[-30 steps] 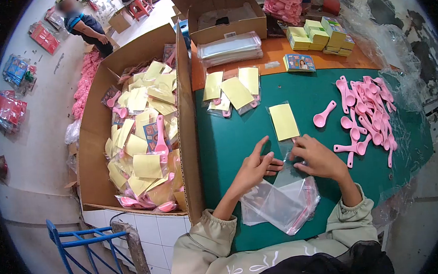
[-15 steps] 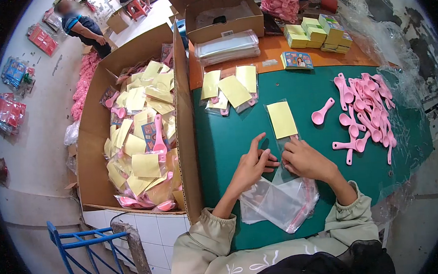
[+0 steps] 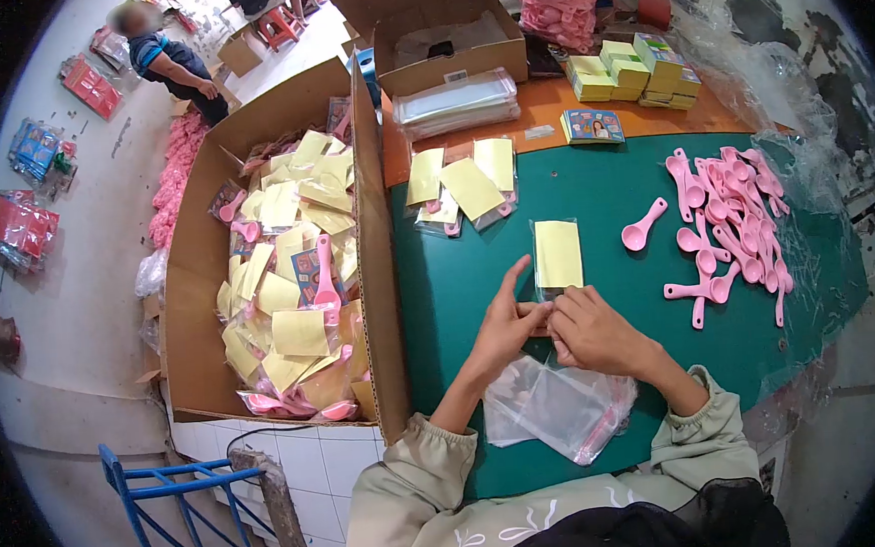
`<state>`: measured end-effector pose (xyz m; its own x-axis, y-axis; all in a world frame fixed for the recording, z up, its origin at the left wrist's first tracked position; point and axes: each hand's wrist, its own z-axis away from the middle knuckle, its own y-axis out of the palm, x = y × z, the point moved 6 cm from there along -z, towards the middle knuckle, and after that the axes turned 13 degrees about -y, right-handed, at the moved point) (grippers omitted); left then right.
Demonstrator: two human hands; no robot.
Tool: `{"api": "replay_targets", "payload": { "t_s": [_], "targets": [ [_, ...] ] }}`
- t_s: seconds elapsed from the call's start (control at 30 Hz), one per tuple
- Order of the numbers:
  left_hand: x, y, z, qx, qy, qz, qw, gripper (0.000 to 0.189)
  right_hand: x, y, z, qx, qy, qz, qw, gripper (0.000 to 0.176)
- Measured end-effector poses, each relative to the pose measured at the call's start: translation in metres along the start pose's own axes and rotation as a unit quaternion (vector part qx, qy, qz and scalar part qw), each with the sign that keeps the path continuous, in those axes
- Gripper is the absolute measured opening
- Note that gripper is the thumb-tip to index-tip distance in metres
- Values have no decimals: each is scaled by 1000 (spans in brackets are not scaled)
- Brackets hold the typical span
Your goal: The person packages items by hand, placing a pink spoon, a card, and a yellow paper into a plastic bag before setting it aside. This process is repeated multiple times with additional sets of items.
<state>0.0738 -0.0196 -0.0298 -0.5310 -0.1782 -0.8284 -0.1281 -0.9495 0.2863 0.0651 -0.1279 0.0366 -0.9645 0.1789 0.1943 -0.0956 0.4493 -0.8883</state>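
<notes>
A clear plastic bag with a yellow card (image 3: 558, 254) in it lies on the green table top, its lower end between my hands. My right hand (image 3: 596, 332) is closed over that lower end, fingers bent down around the plastic. Beside it, my left hand (image 3: 504, 332) pinches at the same edge with the thumb, its index finger stretched out. The fingertips of both hands meet and partly hide the edge. Just below them lies a stack of empty clear bags (image 3: 556, 407). A single pink measuring spoon (image 3: 644, 225) rests to the right, near a pile of pink spoons (image 3: 745, 220).
On the left stands a tall cardboard box (image 3: 383, 277) full of packed bags. Several packed bags (image 3: 473, 193) lie at the table's back left. Card stacks (image 3: 593, 127), more clear bags (image 3: 455, 104) and an open carton (image 3: 455, 67) sit behind. A person (image 3: 172, 64) stands beyond the box.
The bag with the yellow card has turned straighter and come slightly toward me. My right hand has shifted left, closer to my left hand, at the bag's lower end.
</notes>
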Motion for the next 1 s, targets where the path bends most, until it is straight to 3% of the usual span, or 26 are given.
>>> {"api": "replay_targets", "payload": {
  "t_s": [0.23, 0.37, 0.43, 0.47, 0.5, 0.57, 0.6, 0.73, 0.8, 0.87, 0.93, 1.0],
  "targets": [
    [-4, 4, 3, 15, 5, 15, 1000, 62, -14, -24, 9, -5, 45, -149, 988, 17],
    [-6, 3, 5, 25, -12, 9, 1000, 51, -43, -72, 47, -73, 103, -295, 947, 15],
    [-5, 3, 4, 40, -12, -5, 999, 46, -76, -110, 86, -90, 195, -381, 899, 15],
    [-3, 3, 3, 43, -14, -8, 999, 45, -108, -125, 130, -132, 257, -352, 890, 5],
    [-2, 3, 3, 46, -15, -10, 999, 43, -139, -145, 166, -205, 317, -368, 849, 4],
    [0, 3, 3, 40, -11, -56, 998, 42, -185, -187, 228, -190, 419, -93, 883, 11],
    [-2, 2, 1, 36, -5, -78, 996, 41, -194, -200, 244, -168, 452, 19, 876, 16],
    [-3, 4, 2, 38, 12, -41, 998, 38, -162, -193, 264, -19, 445, 244, 862, 34],
    [-7, 7, 1, 54, 23, 9, 998, 36, -104, -139, 145, -104, 343, 62, 931, 40],
    [-11, 10, 3, 41, 28, 34, 998, 35, -52, -90, 57, -33, 147, -9, 989, 53],
    [-13, 9, 3, 33, 34, 46, 998, 34, -38, -46, 28, -4, 196, -75, 978, 40],
    [-12, 3, 5, 27, 40, 51, 998, 33, -40, -24, 21, -32, 141, -19, 989, 31]
  ]
}}
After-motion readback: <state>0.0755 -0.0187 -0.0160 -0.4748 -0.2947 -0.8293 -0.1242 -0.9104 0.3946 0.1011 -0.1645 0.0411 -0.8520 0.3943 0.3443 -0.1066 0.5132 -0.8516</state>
